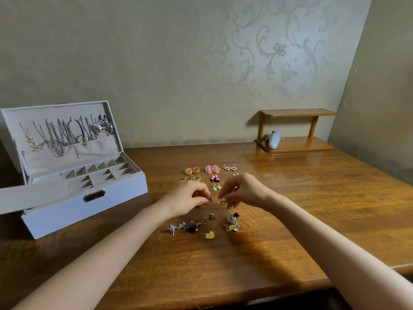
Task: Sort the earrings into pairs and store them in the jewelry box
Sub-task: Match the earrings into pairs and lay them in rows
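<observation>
Gold earring pinched in right hand, likely mate pinched in left hand. Both low over bench, right of open jewelry box. Sorted pairs and loose heap also right of box. Risk: a fingertip pinch slips and the piece drops into the heap, remixing.

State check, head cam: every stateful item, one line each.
jewelry box: lid open, visible compartments empty.
left grip: pinches a gold earring.
right grip: pinches a second gold earring.
sorted pairs: in rows on the table, not boxed.
unsorted earrings: loose cluster nearer the person.
</observation>
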